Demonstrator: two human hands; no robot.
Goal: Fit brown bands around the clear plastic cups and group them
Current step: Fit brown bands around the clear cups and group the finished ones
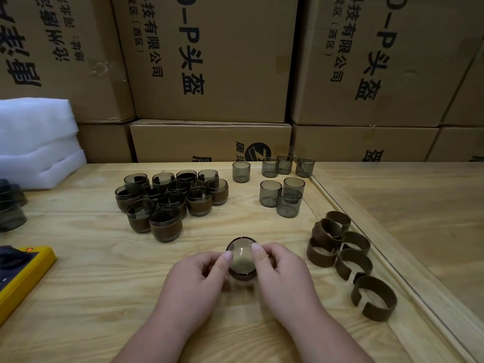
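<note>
Both hands hold one clear smoky cup (242, 254) just above the wooden table (91, 297) in the near middle. My left hand (201, 277) grips its left side and my right hand (281, 271) grips its right side, each with a thumb on the cup's upturned round face. A brown band shows around the cup's lower edge. A cluster of banded cups (167, 200) stands to the far left of my hands. Several bare cups (281, 183) stand at the far right. Several open brown bands (345, 258) lie along the right edge.
Stacked cardboard boxes (209, 74) wall off the back of the table. White foam sheets (36, 140) lie at the far left, with dark cups (10, 205) below them. A yellow device (26, 268) sits at the near left edge. A second wooden surface (419, 218) adjoins on the right.
</note>
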